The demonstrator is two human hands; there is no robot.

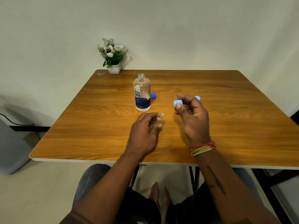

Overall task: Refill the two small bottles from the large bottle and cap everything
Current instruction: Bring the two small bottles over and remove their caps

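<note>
**Operator:** Left grip (144, 126) is curled round a small clear bottle (159, 119) low on the counter (226, 126), mouth uncapped and tipped toward the middle. Right grip (191, 109) hangs above the wood, pinching a light blue cap (177, 102) between thumb and fingertips. A second light blue piece (197, 98) peeks out behind those fingers; I can't tell whether it's the other small bottle's cap or something lying on the counter beyond.

**Spotter:** Where's the big one?

**Operator:** Large bottle (142, 92), labelled "renu", stands upright and open just beyond my left grip, its darker blue cap (153, 96) on the wood beside its base. I'd judge the step is capping the small bottle. To do it cleanly I'd stand the bottle upright first, bring the cap down square on the neck, then twist with the right while the left keeps the body from spinning. I can't read how full it is.

**Spotter:** Room to move?

**Operator:** Plenty to the right, open wood out to the far corner. The near edge lies close under my wrists, so I'd work a little further in. The large bottle is near enough to knock, and it's uncapped. The flower pot (114, 68) sits at the back left corner, well apart.
</note>
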